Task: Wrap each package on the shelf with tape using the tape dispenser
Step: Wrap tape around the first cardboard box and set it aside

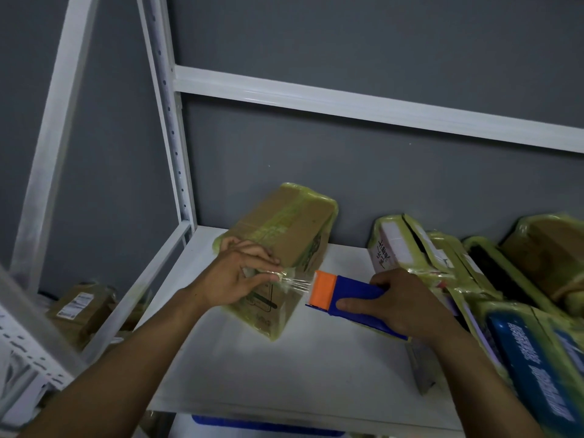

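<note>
Step in hand: taping of cardboard box (284,245), judged mid-wrap. Box is stood tilted on white shelf board (300,374), at approx 10 o'clock from board centre, its far end close to grey wall (379,42). Yellowish film/tape bands are already seen on its edges.

L hand (240,276) is laid on box's near top edge. Grip closed as a pinch: end of clear tape strip (295,282) is held betw. thumb and fingers, against the box.

R hand (407,303) is at 3 o'clock of the box. Grip closed round body of blue tape dispenser (357,300), thumb along its near side. Orange cutter end is pointed at 9 o'clock, just beside box. Tape strip is stretched taut across the short gap betw. cutter and L hand.

Other wrapped packages (521,327) are stacked at 3–4 o'clock on the board, touching each other; one w/ white label (398,245) is leant at 2 o'clock. Whether those need more tape can't be told.

Next move, as judged: tape end to be pressed flat on box, dispenser to be pulled round box w/ tension kept, box to be steadied or turned by L hand. Risk: thin strip bunching or sticking to itself, as it looks narrowed already.
</note>
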{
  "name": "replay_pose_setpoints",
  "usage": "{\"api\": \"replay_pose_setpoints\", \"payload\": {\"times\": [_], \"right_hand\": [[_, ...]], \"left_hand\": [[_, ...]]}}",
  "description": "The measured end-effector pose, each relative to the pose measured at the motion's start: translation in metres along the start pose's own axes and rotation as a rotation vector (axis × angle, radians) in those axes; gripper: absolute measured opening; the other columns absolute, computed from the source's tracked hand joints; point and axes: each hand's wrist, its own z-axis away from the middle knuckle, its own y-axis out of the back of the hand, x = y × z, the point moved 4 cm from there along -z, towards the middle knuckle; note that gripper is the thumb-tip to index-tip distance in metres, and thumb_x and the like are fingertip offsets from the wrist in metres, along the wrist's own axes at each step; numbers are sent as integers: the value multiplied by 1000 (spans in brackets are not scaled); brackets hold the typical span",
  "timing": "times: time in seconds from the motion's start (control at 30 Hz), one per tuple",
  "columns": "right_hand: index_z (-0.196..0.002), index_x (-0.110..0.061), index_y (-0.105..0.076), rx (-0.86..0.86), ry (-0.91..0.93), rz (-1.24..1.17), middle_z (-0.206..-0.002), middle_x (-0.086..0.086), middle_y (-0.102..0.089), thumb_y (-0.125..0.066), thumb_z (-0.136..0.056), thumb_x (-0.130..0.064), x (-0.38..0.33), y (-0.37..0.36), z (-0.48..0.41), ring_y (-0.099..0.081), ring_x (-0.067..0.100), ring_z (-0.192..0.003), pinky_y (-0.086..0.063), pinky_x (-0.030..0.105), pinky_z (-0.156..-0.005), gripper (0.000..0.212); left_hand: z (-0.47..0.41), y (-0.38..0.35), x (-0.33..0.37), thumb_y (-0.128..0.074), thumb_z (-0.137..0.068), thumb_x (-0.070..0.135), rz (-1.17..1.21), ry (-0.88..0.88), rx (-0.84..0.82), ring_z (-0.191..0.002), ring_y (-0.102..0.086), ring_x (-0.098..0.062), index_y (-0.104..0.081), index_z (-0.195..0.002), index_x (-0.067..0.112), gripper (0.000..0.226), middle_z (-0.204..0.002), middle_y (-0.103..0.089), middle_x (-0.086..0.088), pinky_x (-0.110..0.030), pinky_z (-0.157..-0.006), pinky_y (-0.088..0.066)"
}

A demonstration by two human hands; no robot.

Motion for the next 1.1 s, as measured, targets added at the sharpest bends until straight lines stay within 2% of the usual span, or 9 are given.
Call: {"api": "replay_pose_setpoints", "payload": {"times": [0.27, 0.47, 0.57, 0.67, 0.77, 0.8, 0.87, 0.9, 1.1], "right_hand": [[-82, -18, -70, -8, -43, 13, -77, 0, -70, -78, -58, -76, 15, 10, 10, -66, 10, -70, -48, 20, -62, 63], [-79, -17, -69, 5, -57, 0, -74, -2, -69, -83, -60, -72, 26, -3, 6, -67, 11, -70, -51, 23, -64, 60], [-74, -16, -66, 20, -60, 18, -70, -1, -65, -82, -61, -74, 29, -10, 1, -66, 12, -67, -50, 23, -62, 62], [-73, -16, -64, 38, -66, 69, -69, -1, -64, -79, -62, -78, 32, -14, -5, -65, 12, -65, -48, 23, -61, 65], [-71, -16, -63, 34, -56, 86, -66, -2, -63, -75, -59, -82, 32, -20, -11, -64, 12, -63, -48, 24, -60, 68], [-73, -16, -63, 31, -50, 98, -68, -2, -64, -74, -60, -83, 32, -23, -13, -64, 11, -64, -50, 25, -62, 69], [-77, -16, -65, 33, -47, 124, -71, -2, -65, -73, -60, -85, 31, -29, -17, -64, 10, -66, -53, 28, -65, 71], [-79, -16, -66, 38, -50, 136, -72, -3, -65, -72, -60, -86, 30, -32, -20, -63, 10, -67, -53, 28, -64, 72], [-76, -19, -59, 19, -46, 137, -74, -5, -58, -66, -61, -90, 26, -52, -39, -58, 8, -65, -40, 23, -56, 73]], "left_hand": [[-1, 2, 1, -76, -84, 50, 59, 35, -36, -116, -61, -7, -78, -104, 43, 21, -110, -70, 24, -46, -107, -26], [0, -9, 12, -69, -67, 83, 29, 77, 91, -108, -60, -3, -77, -85, 39, 47, -99, -68, 23, -49, -105, -26], [1, -20, 23, -63, -67, 87, -200, 112, 114, -108, -51, -4, -60, -74, 34, 54, -95, -58, 23, -54, -107, -29], [5, -31, 31, -66, -82, 71, -251, 156, 124, -117, -49, -5, -47, -82, 36, 40, -105, -57, 22, -53, -118, -13], [9, -34, 35, -65, -91, 56, -273, 183, 161, -131, -43, -8, -51, -99, 35, 26, -115, -58, 21, -50, -122, 5], [10, -35, 36, -62, -93, 55, -285, 198, 159, -141, -35, -12, -53, -113, 37, 29, -127, -56, 21, -51, -122, 8], [11, -39, 35, -58, -92, 58, -348, 248, 122, -155, -11, -18, -46, -143, 39, 56, -149, -41, 21, -50, -123, 13], [11, -41, 34, -56, -91, 62, -416, 260, 100, -156, -3, -20, -42, -149, 38, 64, -156, -37, 18, -49, -123, 14], [10, -41, 37, -45, -85, 79, -550, 303, 86, -144, -38, -23, -56, -141, 36, 72, -147, -53, 13, -51, -125, 2]]}}
